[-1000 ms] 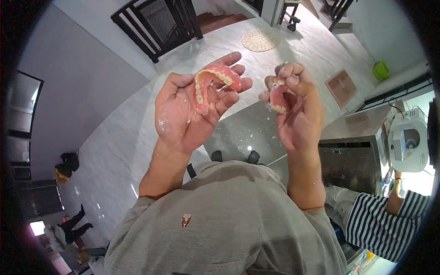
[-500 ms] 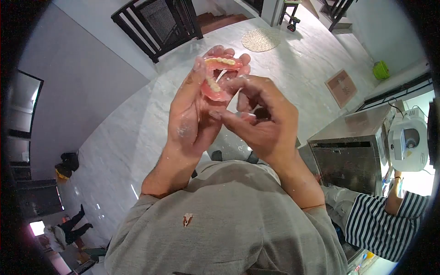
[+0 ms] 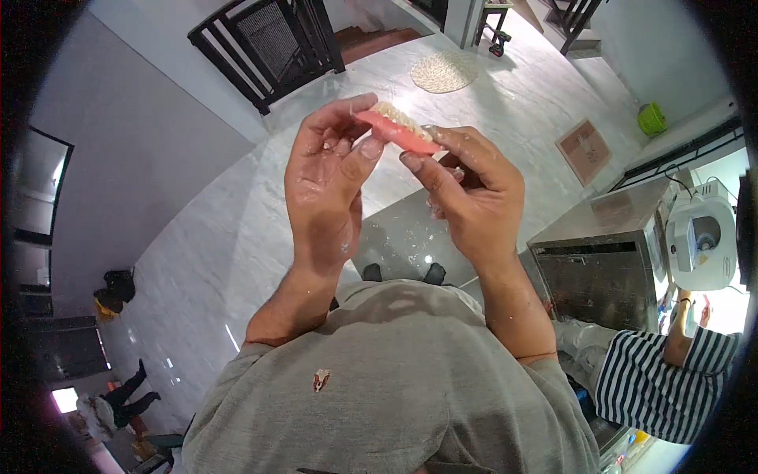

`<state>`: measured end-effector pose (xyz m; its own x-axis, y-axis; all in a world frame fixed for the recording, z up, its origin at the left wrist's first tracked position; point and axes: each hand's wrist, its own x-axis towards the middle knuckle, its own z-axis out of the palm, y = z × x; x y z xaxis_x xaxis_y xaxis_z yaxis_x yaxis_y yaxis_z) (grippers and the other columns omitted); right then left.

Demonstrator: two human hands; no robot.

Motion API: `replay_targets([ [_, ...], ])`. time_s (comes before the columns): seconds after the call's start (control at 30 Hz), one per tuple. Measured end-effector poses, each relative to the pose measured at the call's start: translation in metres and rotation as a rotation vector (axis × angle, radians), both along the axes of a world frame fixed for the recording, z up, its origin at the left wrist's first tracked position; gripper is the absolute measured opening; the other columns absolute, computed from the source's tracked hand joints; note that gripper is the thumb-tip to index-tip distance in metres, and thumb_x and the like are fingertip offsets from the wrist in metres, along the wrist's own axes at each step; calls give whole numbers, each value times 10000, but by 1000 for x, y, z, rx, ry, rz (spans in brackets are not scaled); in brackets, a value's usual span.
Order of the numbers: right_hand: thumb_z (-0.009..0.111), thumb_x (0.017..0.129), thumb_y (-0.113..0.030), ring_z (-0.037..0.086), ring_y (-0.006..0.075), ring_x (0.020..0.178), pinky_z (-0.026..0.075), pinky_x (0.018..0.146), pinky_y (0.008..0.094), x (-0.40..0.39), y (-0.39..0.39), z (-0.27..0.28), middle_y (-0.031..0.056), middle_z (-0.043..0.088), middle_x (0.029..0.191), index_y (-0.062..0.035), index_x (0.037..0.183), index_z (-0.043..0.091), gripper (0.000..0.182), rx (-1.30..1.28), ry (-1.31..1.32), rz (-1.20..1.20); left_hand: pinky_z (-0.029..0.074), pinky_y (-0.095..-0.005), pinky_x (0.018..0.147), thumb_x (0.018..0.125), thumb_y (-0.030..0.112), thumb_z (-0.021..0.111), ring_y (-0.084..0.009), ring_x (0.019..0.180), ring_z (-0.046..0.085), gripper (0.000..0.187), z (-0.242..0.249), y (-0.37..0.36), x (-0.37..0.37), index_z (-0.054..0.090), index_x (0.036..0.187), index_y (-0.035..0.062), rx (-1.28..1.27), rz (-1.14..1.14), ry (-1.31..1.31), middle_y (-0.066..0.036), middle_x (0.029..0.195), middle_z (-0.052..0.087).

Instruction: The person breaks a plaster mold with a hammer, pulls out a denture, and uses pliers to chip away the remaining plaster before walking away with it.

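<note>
A denture (image 3: 403,137) with a pink base and a row of cream teeth is held up in front of me, seen edge-on with its teeth facing up and away. The thumb and fingertips of my left hand (image 3: 324,178) pinch its left end. At the right end, the thumb and index finger of my right hand (image 3: 483,189) grip it, while the other fingers curl underneath. Pale, powdery residue marks the skin of both hands. Whether anything else sits within the curled right fingers cannot be made out.
Below the hands lies a grey mat (image 3: 403,237) with white specks on the marble floor. A metal cabinet (image 3: 592,276) and a white machine (image 3: 703,245) stand at right, beside a person in a striped shirt (image 3: 651,387). Another person (image 3: 99,415) is at far left.
The denture has turned from lying open across my left palm to edge-on between both hands. My right hand has moved up slightly and taken hold of its right end.
</note>
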<state>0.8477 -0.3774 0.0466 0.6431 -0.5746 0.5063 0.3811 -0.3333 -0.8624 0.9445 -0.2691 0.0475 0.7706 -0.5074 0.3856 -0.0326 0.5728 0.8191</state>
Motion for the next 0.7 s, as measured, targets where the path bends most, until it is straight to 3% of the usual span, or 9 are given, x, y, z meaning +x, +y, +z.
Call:
replay_targets([
  [0.07,757,790,-77,516,21,588,414,513,162,-3,3,11,42,647,866,-28,1060,676,286,194,144,0,447,-333,960,879,101,623,-196,1058,571,356,-3,6,5,512,1197,-15,51,5,-5,-135,1130,584],
  [0.13,752,800,-85,506,15,580,402,507,157,-3,1,14,35,637,862,-29,1080,669,297,223,121,0,470,-305,902,868,98,646,-167,963,596,325,-1,6,6,534,1154,-8,99,6,-10,-111,1048,612],
  [0.2,748,810,-93,496,8,572,390,501,153,-1,-1,14,29,627,858,-31,1099,662,308,253,99,3,461,-233,713,834,71,696,-104,792,559,283,6,7,3,561,1064,-23,100,13,66,-67,925,596],
  [0.27,739,818,-90,484,7,556,378,497,148,0,-2,13,29,618,868,-40,1162,631,364,161,98,-8,460,-233,699,846,90,684,-107,775,564,273,8,7,3,569,1065,-27,84,4,97,-74,917,605],
  [0.37,731,825,-77,483,6,554,370,485,150,-1,-1,14,19,619,833,-24,1173,611,373,229,108,-15,459,-234,671,871,134,657,-113,750,571,276,13,8,2,583,1075,-36,24,-38,196,-91,921,623],
  [0.7,709,833,-40,460,-6,539,340,471,148,-14,6,34,-11,590,723,5,1112,600,302,378,64,41,469,-237,645,908,162,626,-120,751,595,279,7,8,3,612,1099,-41,17,-89,287,-102,934,658],
])
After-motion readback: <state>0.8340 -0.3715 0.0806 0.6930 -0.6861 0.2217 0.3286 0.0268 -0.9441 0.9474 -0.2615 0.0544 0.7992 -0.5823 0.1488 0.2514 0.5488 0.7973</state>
